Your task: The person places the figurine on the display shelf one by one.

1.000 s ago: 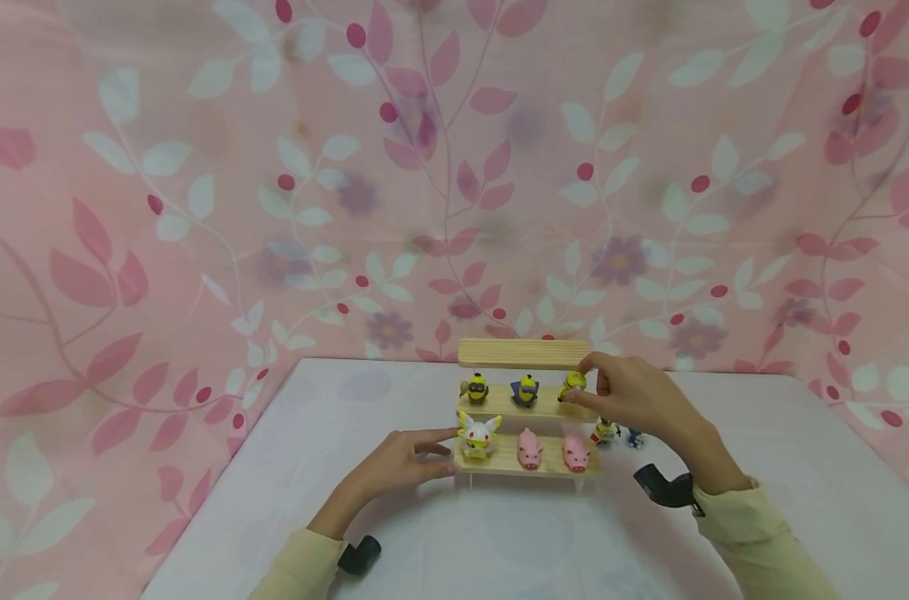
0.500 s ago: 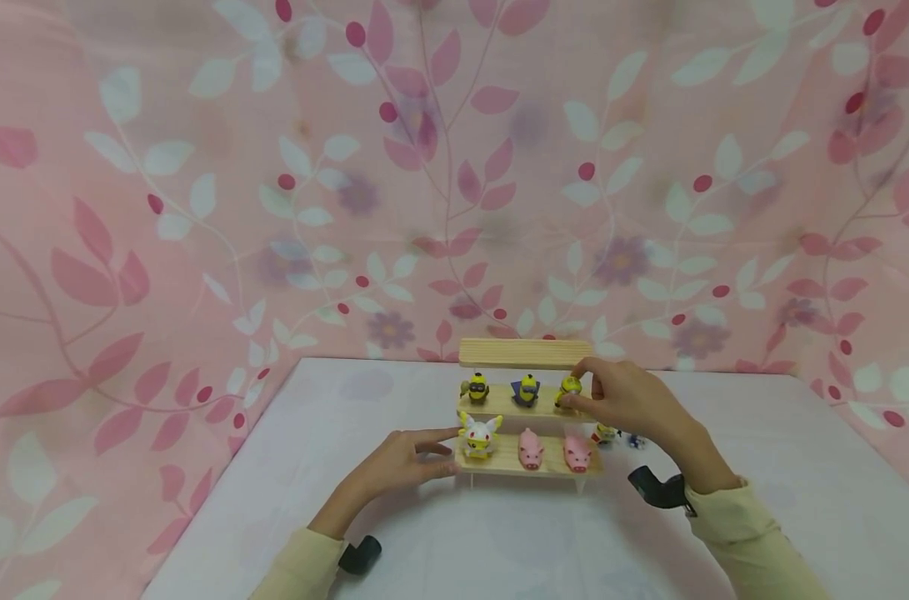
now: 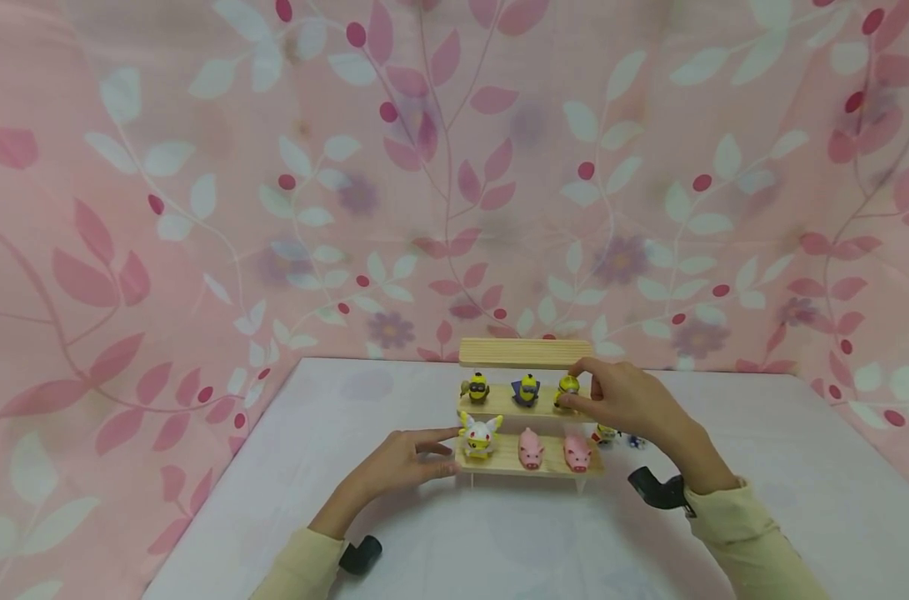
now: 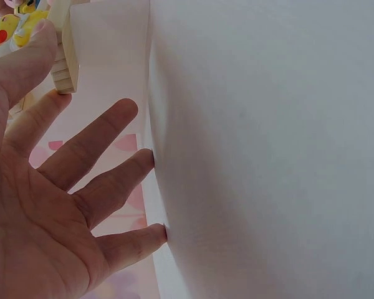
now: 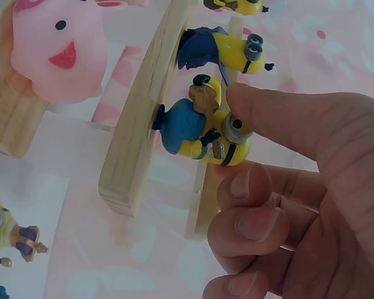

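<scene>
Two pink toy pigs [image 3: 531, 450] are lining the pale-wood stand [image 3: 503, 465]'s front tier, the left hand [image 3: 392, 462] gripping its end; behind, the right hand [image 3: 637, 404] is pinching a goggled yellow-and-blue figurine [image 5: 181, 128] on the middle tier.

Yellow figure [image 5: 186, 129] in the right hand's [image 3: 628, 404] fingers [image 5: 280, 118], now slightly nearer the blue-caped figure [image 5: 229, 52].

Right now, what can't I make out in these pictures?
Head view: part of the held yellow figure, hidden by the right hand.
Head view: details of the blue figure on the table, too small.
Right wrist view: part of the nearest pink pig, cut off by the top edge.
</scene>
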Motion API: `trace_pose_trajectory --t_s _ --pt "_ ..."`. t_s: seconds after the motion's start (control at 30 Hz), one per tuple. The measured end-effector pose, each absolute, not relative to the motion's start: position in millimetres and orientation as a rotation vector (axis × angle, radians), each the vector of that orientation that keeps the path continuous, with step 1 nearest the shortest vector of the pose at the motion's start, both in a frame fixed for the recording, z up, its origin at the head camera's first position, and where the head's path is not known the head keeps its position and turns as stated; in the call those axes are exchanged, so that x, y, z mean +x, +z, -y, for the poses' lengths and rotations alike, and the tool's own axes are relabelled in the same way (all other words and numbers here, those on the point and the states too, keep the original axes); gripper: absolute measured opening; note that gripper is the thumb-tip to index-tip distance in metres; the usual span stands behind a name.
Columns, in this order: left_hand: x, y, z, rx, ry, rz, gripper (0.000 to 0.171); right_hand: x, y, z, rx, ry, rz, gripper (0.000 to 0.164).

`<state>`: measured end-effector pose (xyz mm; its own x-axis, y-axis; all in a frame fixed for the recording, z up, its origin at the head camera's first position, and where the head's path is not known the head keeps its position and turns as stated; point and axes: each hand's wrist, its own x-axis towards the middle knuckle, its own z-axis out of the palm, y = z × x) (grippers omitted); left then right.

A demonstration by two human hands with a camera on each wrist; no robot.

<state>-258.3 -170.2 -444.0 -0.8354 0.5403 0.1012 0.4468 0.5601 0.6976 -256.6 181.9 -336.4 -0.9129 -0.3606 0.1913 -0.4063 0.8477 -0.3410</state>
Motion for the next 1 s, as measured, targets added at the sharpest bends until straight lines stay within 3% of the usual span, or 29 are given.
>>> trace_pose_trajectory --t_s 1.0 --pt "-259 -445 171 0.838 1.141 -2.657 0.06 -246 -357 -226 0.503 0.581 2.991 0.048"
